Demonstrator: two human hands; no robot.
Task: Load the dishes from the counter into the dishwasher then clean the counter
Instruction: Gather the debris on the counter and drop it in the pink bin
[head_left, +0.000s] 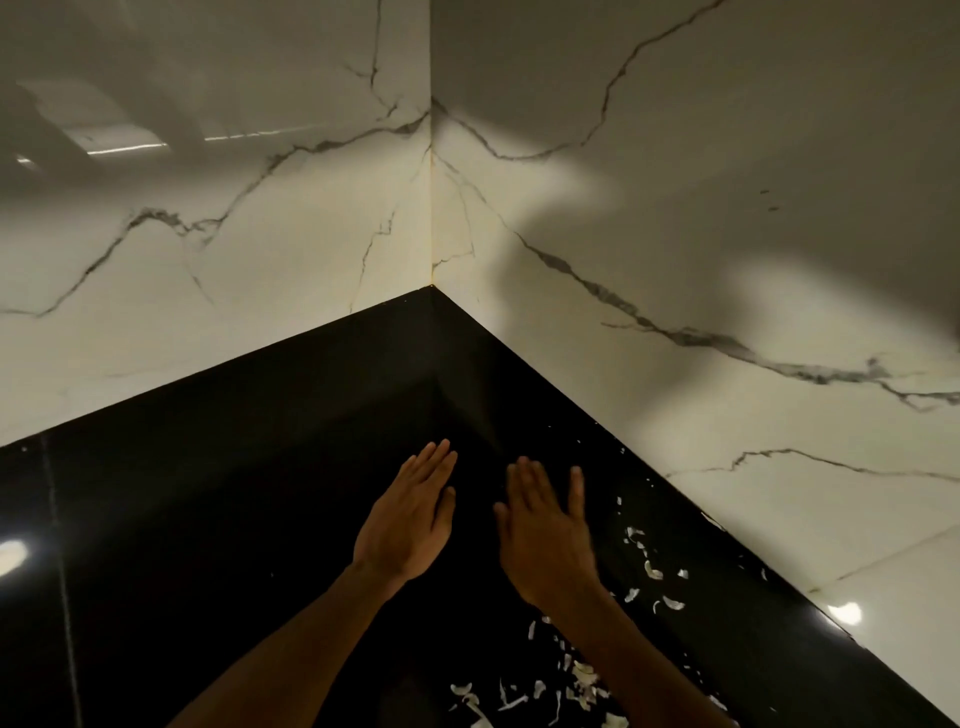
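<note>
A glossy black counter (208, 519) runs into a corner between two white marbled walls. My left hand (410, 514) is flat, palm down, fingers together and stretched toward the corner, holding nothing. My right hand (545, 530) is beside it, also flat with fingers slightly apart and empty. Several white scraps (649, 571) lie scattered on the counter to the right of my right hand and along my right forearm, down to the bottom edge. No dishes or dishwasher show in the head view.
The left marbled wall (234, 234) and right marbled wall (675, 260) meet at the corner (431, 287). A black upstand strip (519, 384) lines the base of the right wall. Light glare sits on the counter at far left (10, 553).
</note>
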